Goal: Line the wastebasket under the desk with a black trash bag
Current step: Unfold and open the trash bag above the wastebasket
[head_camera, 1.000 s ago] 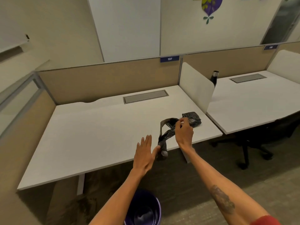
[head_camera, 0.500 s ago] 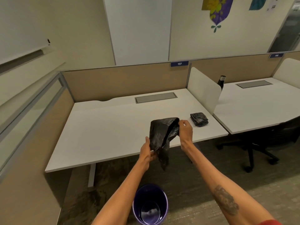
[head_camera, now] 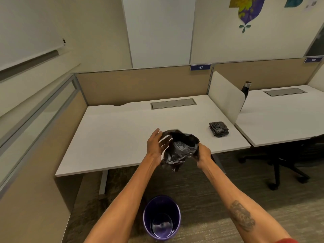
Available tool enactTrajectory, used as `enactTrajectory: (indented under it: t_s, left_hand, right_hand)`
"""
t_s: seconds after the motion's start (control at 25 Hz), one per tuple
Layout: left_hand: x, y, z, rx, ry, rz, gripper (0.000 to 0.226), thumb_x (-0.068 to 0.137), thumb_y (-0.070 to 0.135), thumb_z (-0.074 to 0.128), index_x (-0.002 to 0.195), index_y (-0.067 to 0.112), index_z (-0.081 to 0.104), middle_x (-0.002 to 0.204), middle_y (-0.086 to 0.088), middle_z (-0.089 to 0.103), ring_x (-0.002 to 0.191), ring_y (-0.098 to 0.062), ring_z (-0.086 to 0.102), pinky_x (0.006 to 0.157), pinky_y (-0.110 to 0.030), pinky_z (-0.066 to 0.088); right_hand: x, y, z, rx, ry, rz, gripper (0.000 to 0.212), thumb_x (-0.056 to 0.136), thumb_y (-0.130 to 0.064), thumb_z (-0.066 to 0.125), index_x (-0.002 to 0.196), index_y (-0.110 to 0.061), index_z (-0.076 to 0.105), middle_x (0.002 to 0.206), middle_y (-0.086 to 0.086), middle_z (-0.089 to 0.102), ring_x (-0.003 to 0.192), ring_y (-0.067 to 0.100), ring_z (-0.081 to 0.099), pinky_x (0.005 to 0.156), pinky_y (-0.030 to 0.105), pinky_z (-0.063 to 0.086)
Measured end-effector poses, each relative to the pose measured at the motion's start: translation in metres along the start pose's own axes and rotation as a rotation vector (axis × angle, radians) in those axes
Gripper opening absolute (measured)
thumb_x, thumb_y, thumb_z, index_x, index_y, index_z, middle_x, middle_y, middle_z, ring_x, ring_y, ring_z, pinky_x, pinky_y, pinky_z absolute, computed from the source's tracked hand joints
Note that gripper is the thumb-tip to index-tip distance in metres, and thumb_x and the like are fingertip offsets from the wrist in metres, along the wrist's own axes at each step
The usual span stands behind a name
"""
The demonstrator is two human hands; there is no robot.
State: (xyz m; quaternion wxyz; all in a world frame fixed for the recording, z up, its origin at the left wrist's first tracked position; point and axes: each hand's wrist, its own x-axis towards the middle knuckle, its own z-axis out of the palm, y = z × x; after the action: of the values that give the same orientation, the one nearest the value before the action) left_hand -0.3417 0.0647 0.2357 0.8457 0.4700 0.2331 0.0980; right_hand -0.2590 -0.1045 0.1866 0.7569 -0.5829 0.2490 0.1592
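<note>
A crumpled black trash bag (head_camera: pixel 180 149) hangs in the air over the front edge of the white desk (head_camera: pixel 122 137). My right hand (head_camera: pixel 203 153) grips its right side. My left hand (head_camera: pixel 157 144) is at its left side with fingers spread against the plastic; whether it grips is unclear. Below, on the carpet in front of the desk, stands the purple wastebasket (head_camera: pixel 162 218), upright and unlined, between my forearms. A folded stack of black trash bags (head_camera: pixel 218 129) lies on the desk's right end.
A white divider panel (head_camera: pixel 226 97) separates this desk from the neighbouring desk (head_camera: pixel 284 116), where a dark bottle (head_camera: pixel 245 88) stands. A black office chair (head_camera: pixel 284 165) sits under that desk. A beige partition wall (head_camera: pixel 35 172) closes the left side.
The bag has been bunched and spread between both hands, and it now sits lower and further right. My left hand has loosened from a pinch to spread fingers. The view has tilted up.
</note>
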Motion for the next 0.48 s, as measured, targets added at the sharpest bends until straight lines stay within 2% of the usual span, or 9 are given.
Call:
enactTrajectory:
  t_s: [0.08, 0.12, 0.2, 0.28, 0.4, 0.44, 0.48]
  left_hand:
    - [-0.004, 0.001, 0.007, 0.030, -0.071, 0.002, 0.052, 0.103, 0.046, 0.041, 0.145, 0.014, 0.044, 0.133, -0.008, 0.066, 0.121, -0.028, 0.064, 0.097, -0.042, 0.052]
    - [-0.006, -0.004, 0.010, 0.127, -0.082, 0.007, 0.063, 0.102, 0.054, 0.035, 0.153, 0.019, 0.033, 0.144, -0.005, 0.058, 0.130, -0.029, 0.057, 0.106, -0.047, 0.045]
    - [-0.012, -0.020, 0.012, 0.330, -0.077, 0.006, 0.079, 0.097, 0.061, 0.035, 0.159, 0.030, -0.004, 0.160, -0.002, 0.034, 0.143, -0.033, 0.040, 0.114, -0.053, 0.031]
    - [-0.017, -0.042, 0.007, 0.392, -0.094, -0.027, 0.089, 0.097, 0.058, 0.042, 0.154, 0.034, -0.022, 0.165, -0.006, 0.021, 0.146, -0.035, 0.032, 0.117, -0.054, 0.028]
    - [-0.021, -0.066, -0.003, 0.392, -0.097, -0.036, 0.098, 0.090, 0.058, 0.052, 0.154, 0.037, -0.019, 0.163, -0.011, 0.027, 0.144, -0.032, 0.036, 0.116, -0.055, 0.032]
    - [-0.021, -0.070, -0.006, 0.414, -0.079, -0.001, 0.100, 0.089, 0.057, 0.055, 0.155, 0.038, -0.017, 0.164, -0.009, 0.025, 0.146, -0.030, 0.034, 0.117, -0.053, 0.032]
    - [-0.025, -0.072, -0.008, 0.462, -0.073, 0.061, 0.099, 0.087, 0.059, 0.057, 0.156, 0.040, -0.012, 0.165, -0.005, 0.023, 0.147, -0.028, 0.031, 0.117, -0.048, 0.031]
  right_hand:
    - [0.019, 0.015, -0.001, 0.018, -0.049, 0.129, 0.029, 0.082, -0.009, 0.057, 0.108, 0.001, 0.067, 0.098, 0.019, 0.070, 0.090, 0.031, 0.067, 0.081, 0.039, 0.057]
    - [0.025, 0.022, -0.001, 0.022, -0.112, 0.196, 0.032, 0.082, -0.010, 0.058, 0.111, 0.002, 0.067, 0.102, 0.022, 0.071, 0.094, 0.035, 0.067, 0.084, 0.043, 0.056]
    - [0.003, 0.018, 0.001, 0.110, -0.212, 0.250, 0.022, 0.094, -0.016, 0.051, 0.099, 0.000, 0.066, 0.093, 0.022, 0.069, 0.087, 0.035, 0.064, 0.077, 0.040, 0.055]
    - [-0.011, 0.014, 0.005, 0.146, -0.250, 0.236, 0.033, 0.103, -0.022, 0.039, 0.092, -0.002, 0.064, 0.087, 0.020, 0.065, 0.083, 0.032, 0.059, 0.074, 0.042, 0.051]
    - [-0.008, 0.018, 0.008, 0.113, -0.232, 0.284, 0.037, 0.106, -0.026, 0.035, 0.111, -0.001, 0.061, 0.111, 0.024, 0.062, 0.090, 0.035, 0.058, 0.072, 0.047, 0.051]
    - [-0.005, 0.021, 0.008, 0.085, -0.224, 0.268, 0.034, 0.107, -0.023, 0.033, 0.113, -0.003, 0.059, 0.115, 0.021, 0.061, 0.091, 0.032, 0.059, 0.071, 0.045, 0.052]
    - [-0.010, 0.022, 0.007, 0.077, -0.247, 0.228, 0.029, 0.107, -0.018, 0.031, 0.108, -0.008, 0.058, 0.111, 0.017, 0.060, 0.089, 0.027, 0.059, 0.069, 0.040, 0.052]
